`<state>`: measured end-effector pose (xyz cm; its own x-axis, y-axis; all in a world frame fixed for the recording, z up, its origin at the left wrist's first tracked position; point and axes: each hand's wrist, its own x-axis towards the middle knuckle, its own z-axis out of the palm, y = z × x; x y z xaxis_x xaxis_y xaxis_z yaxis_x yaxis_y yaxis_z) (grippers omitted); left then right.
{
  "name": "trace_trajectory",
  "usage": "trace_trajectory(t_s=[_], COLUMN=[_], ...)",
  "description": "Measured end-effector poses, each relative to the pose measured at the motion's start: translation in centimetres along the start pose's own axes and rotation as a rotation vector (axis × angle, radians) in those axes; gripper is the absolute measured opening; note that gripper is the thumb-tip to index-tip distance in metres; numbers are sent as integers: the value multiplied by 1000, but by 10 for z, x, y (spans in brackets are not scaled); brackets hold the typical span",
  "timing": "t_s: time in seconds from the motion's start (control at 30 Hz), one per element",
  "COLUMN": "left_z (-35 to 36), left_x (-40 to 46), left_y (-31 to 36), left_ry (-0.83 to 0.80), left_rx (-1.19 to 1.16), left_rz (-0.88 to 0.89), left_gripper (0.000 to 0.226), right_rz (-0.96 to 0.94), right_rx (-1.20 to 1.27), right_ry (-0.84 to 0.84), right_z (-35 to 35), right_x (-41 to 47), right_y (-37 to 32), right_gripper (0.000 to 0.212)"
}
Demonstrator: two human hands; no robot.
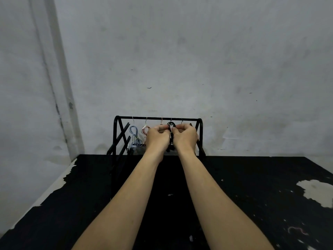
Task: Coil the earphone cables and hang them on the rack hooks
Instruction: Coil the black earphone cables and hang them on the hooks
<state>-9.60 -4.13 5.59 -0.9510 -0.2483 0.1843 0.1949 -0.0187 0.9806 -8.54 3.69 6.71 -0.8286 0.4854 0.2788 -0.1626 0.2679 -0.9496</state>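
Head view looks down two bare forearms reaching to the far edge of a black worktop [234, 177] with chipped paint, where a small black metal rack [158, 118] with a horizontal top bar stands against a grey wall [180, 51]. Thin wire hooks [146, 120] hang along the bar. A coiled black earphone cable [170, 124] hangs at the fourth hook from the left, its loop showing between the two hands. Left hand [157, 137] has its fingers curled, pinching at the black coil from the left; right hand [185, 136] is likewise curled, pinching the coil from the right, the fingertips of both nearly meeting. Farther left, a coiled blue earphone cable [134, 135] hangs from the first hook, and a coiled red-and-white earphone cable [145, 129] from the second, just beside the left hand.
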Motion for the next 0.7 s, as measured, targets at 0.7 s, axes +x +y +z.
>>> trace_trajectory(t_s=[0.7], left_z=[-23], left_x=[-27], left_y=[24], left_ry=[39], left_rx=[182], left_rz=[34], left_gripper=[30], right_rz=[-75], right_rx=[-207], right_ry=[-95], right_z=[-41], right_x=[-25], right_y=[-19], right_gripper=[30])
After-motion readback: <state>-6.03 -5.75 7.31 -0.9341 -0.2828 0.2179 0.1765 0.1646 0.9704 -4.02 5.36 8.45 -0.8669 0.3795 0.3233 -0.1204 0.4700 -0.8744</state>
